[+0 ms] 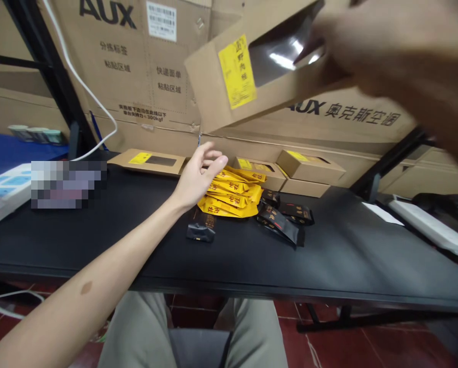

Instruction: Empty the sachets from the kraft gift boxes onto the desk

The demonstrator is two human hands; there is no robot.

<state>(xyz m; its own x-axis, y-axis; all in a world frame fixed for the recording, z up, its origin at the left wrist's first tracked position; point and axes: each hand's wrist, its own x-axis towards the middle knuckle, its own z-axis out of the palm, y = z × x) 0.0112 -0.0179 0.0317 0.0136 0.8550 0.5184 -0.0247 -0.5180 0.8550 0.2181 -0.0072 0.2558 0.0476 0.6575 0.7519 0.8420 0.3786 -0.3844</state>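
Raised at the upper right, my right hand is closed on one end of a brown cardboard box. The box is tilted and has a yellow label and a clear window, with something dark inside. My left hand reaches over the black table beside a pile of yellow packets. Its thumb and loosely bent fingers are apart, and nothing shows between them. Whether it touches the packets I cannot tell. Several black packets lie right of the pile, and another black packet lies in front of it.
Behind my left hand lies a flat windowed box. Smaller boxes stand at the back right, against large AUX cartons. A white cable hangs at the left. White power strips lie at the right.
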